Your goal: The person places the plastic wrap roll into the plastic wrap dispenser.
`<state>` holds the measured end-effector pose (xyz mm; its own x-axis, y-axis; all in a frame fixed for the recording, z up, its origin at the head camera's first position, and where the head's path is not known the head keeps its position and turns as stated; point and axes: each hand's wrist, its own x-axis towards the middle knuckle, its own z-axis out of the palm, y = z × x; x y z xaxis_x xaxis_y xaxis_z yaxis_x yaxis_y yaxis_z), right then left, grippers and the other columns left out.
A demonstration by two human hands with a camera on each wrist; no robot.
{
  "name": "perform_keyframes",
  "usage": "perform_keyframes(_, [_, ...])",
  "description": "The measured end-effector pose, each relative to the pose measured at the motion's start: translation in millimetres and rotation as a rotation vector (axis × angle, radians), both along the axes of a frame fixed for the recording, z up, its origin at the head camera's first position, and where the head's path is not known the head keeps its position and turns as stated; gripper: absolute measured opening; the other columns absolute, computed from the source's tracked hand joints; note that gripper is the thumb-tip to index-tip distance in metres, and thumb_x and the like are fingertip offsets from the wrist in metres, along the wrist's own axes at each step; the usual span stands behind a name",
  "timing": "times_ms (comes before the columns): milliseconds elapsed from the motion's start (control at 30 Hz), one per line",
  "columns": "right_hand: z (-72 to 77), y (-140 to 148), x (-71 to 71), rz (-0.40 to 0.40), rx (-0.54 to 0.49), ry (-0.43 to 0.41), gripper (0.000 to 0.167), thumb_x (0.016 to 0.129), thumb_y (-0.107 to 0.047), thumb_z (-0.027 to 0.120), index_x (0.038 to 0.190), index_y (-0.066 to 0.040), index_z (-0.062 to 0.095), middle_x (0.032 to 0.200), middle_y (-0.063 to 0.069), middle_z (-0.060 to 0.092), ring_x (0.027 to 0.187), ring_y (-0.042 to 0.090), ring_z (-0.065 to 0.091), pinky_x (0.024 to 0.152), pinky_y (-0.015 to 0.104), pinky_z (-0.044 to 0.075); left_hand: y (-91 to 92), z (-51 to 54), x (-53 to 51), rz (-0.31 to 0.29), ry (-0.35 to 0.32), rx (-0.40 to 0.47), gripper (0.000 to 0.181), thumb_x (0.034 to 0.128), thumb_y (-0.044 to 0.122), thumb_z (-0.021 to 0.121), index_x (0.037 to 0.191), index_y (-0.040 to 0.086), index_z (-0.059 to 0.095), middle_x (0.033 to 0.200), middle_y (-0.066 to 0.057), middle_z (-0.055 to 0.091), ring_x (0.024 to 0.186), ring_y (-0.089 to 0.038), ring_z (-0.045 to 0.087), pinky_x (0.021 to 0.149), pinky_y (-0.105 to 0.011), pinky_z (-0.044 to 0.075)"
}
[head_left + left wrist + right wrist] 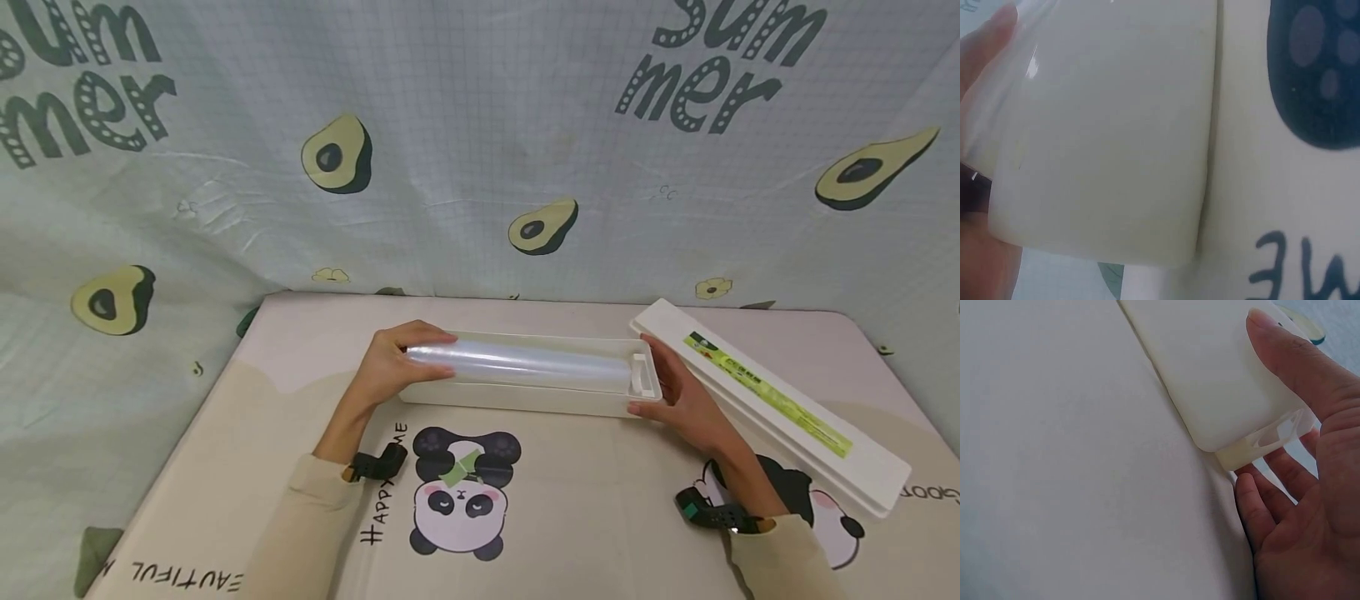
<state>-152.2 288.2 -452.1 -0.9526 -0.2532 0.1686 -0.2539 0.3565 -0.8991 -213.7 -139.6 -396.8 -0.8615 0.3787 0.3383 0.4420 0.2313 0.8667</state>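
A long white plastic box [517, 400] lies on the table with its top off, and a shiny roll of cling film [517, 363] is in it. My left hand [390, 362] grips the roll's left end between thumb and fingers. In the left wrist view that end of the film [985, 119] tilts out beyond the box wall [1104, 137]. My right hand [678, 396] holds the box's right end, its thumb [1291, 356] against the front wall. The other fingers bend around the end, partly hidden. A small white piece [639, 375] stands inside at the right.
A long white lid [772, 400] with a green label lies slantwise on the right, close behind my right hand. The table cover [570, 500] bears panda prints and lettering. An avocado-patterned curtain [450, 150] hangs behind the table.
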Motion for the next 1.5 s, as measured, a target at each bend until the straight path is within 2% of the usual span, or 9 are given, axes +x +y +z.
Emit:
perform_keyframes(200, [0.5, -0.3, -0.1, -0.008, 0.019, 0.007, 0.096, 0.079, -0.004, 0.077, 0.153, -0.022, 0.019, 0.148, 0.016, 0.032, 0.121, 0.005, 0.041, 0.090, 0.011, 0.038, 0.2, -0.2, -1.8, -0.019, 0.034, -0.006, 0.041, 0.0665, 0.011, 0.088, 0.105, 0.011, 0.075, 0.103, 0.000, 0.069, 0.092, -0.017, 0.062, 0.073, -0.027, 0.049])
perform_keyframes(333, [1.5, -0.9, 0.4, 0.000, 0.013, 0.008, 0.096, 0.080, -0.003, 0.077, 0.154, -0.022, 0.018, 0.148, 0.017, 0.031, 0.122, 0.005, 0.040, 0.091, 0.011, 0.037, 3.7, 2.0, -0.2, -0.023, 0.041, -0.032, 0.042, 0.0667, 0.008, 0.088, 0.106, 0.010, 0.075, 0.104, 0.001, 0.069, 0.093, -0.016, 0.062, 0.074, -0.027, 0.049])
perform_keyframes(400, [1.5, -1.3, 0.6, 0.005, 0.007, 0.008, 0.096, 0.080, -0.003, 0.076, 0.154, -0.021, 0.018, 0.148, 0.017, 0.031, 0.122, 0.004, 0.040, 0.091, 0.011, 0.037, 6.4, 3.9, 1.3, -0.027, 0.056, -0.042, 0.042, 0.0667, 0.006, 0.087, 0.106, 0.008, 0.074, 0.103, -0.001, 0.069, 0.093, -0.017, 0.062, 0.074, -0.026, 0.049])
perform_keyframes(467, [1.2, -1.7, 0.9, 0.010, -0.007, 0.006, 0.095, 0.080, -0.001, 0.076, 0.154, -0.021, 0.018, 0.148, 0.017, 0.030, 0.122, 0.004, 0.041, 0.091, 0.012, 0.038, 9.7, 10.9, 5.8, -0.033, 0.072, -0.054, 0.041, 0.0670, 0.003, 0.086, 0.106, 0.004, 0.074, 0.103, -0.005, 0.069, 0.094, -0.018, 0.062, 0.075, -0.026, 0.048])
perform_keyframes(600, [0.0, -1.4, 1.2, 0.010, -0.012, 0.008, 0.095, 0.080, 0.000, 0.075, 0.154, -0.021, 0.018, 0.149, 0.018, 0.030, 0.122, 0.003, 0.040, 0.091, 0.011, 0.038, 12.8, 13.2, 7.2, -0.035, 0.087, -0.065, 0.041, 0.0675, 0.003, 0.086, 0.106, 0.002, 0.073, 0.103, -0.008, 0.069, 0.096, -0.021, 0.062, 0.077, -0.025, 0.048])
perform_keyframes(700, [0.2, -1.3, 0.7, 0.006, -0.010, 0.006, 0.096, 0.080, -0.001, 0.076, 0.154, -0.021, 0.018, 0.149, 0.017, 0.030, 0.122, 0.004, 0.040, 0.091, 0.011, 0.038, 11.4, 6.8, 3.1, -0.017, 0.070, -0.074, 0.042, 0.0670, 0.007, 0.087, 0.107, 0.008, 0.074, 0.103, -0.003, 0.069, 0.097, -0.018, 0.062, 0.078, -0.025, 0.047])
perform_keyframes(867, [1.3, -0.9, 0.3, -0.003, -0.014, -0.002, 0.096, 0.080, -0.001, 0.076, 0.154, -0.021, 0.018, 0.149, 0.017, 0.030, 0.120, 0.005, 0.042, 0.090, 0.012, 0.038, 9.8, 3.9, -0.5, -0.020, 0.063, -0.096, 0.042, 0.0673, 0.017, 0.088, 0.107, 0.013, 0.075, 0.104, 0.004, 0.069, 0.099, -0.014, 0.062, 0.082, -0.028, 0.048])
perform_keyframes(1200, [0.6, -0.3, 0.4, 0.002, -0.021, -0.007, 0.096, 0.080, -0.001, 0.076, 0.154, -0.020, 0.017, 0.150, 0.018, 0.029, 0.124, 0.005, 0.039, 0.092, 0.011, 0.037, 10.4, 2.0, -1.8, 0.006, 0.014, -0.193, 0.043, 0.0697, 0.020, 0.087, 0.110, 0.012, 0.073, 0.112, -0.001, 0.068, 0.105, -0.020, 0.059, 0.089, -0.041, 0.045])
perform_keyframes(1500, [1.7, -1.1, 0.8, 0.011, -0.025, -0.001, 0.096, 0.080, 0.001, 0.075, 0.154, -0.021, 0.017, 0.150, 0.017, 0.029, 0.125, 0.005, 0.038, 0.093, 0.011, 0.036, 11.0, -2.3, -2.7, 0.001, 0.051, -0.171, 0.041, 0.0710, 0.016, 0.085, 0.110, 0.008, 0.073, 0.111, -0.003, 0.068, 0.108, -0.021, 0.059, 0.093, -0.042, 0.044])
